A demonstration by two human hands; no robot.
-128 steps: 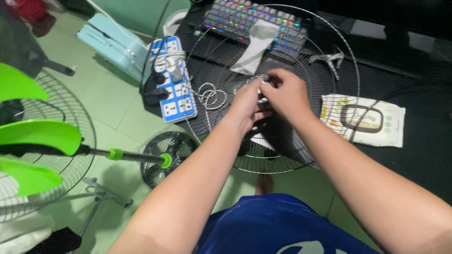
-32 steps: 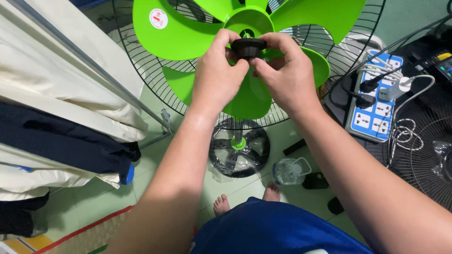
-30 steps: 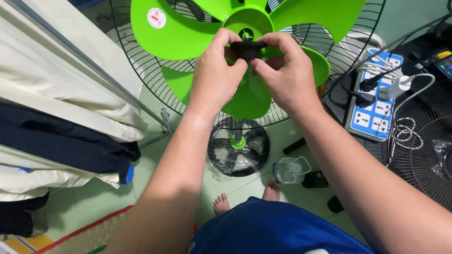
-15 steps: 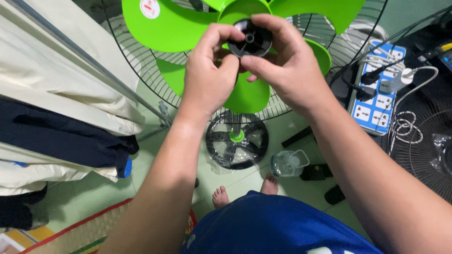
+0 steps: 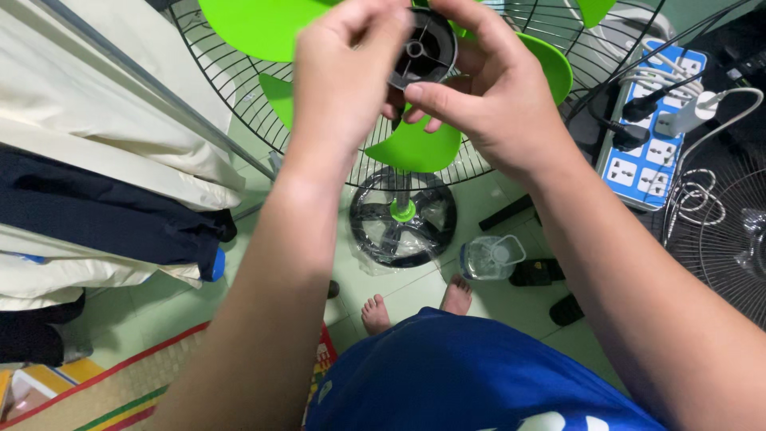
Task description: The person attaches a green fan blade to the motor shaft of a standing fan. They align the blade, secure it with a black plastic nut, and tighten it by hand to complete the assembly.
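Head view: black round cap (image 5: 423, 54) pinched between fingers of left hand (image 5: 345, 76) and right hand (image 5: 491, 100), held just in front of green fan blades (image 5: 415, 148). Not yet seated on hub; front grille (image 5: 718, 239) lying apart on floor.

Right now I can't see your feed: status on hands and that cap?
Left hand and right hand both gripping black cap. Cap held at green fan blades. Nothing between them.

Blue-white power strip (image 5: 650, 132) lies far right with plugs in it. Clear plastic container (image 5: 491, 258) sits on green floor beside black round fan base (image 5: 403, 217). Folded cloth (image 5: 96, 160) hangs at left.
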